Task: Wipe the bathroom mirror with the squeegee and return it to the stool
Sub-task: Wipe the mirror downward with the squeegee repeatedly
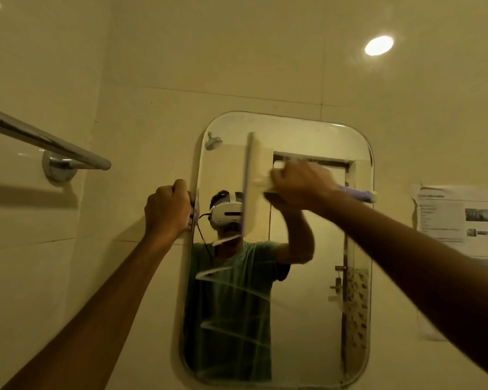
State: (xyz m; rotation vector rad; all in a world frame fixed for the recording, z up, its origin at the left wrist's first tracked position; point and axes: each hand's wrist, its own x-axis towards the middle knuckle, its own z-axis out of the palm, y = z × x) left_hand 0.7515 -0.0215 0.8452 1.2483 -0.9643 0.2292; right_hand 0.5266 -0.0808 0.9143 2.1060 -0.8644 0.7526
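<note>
The rounded rectangular mirror (307,305) hangs on the tiled wall, with white streaks across its lower middle. My right hand (302,187) is closed around the squeegee (251,184). Its pale head stands on end against the upper glass, blade edge to the left. The purple handle end (355,192) sticks out to the right of my fist. My left hand (168,208) grips the mirror's left edge at about mid-height. The stool is out of sight.
A chrome towel bar (48,144) juts out from the left wall near my left arm. A printed paper sheet (459,218) is stuck to the wall right of the mirror. A ceiling light (379,45) glows above.
</note>
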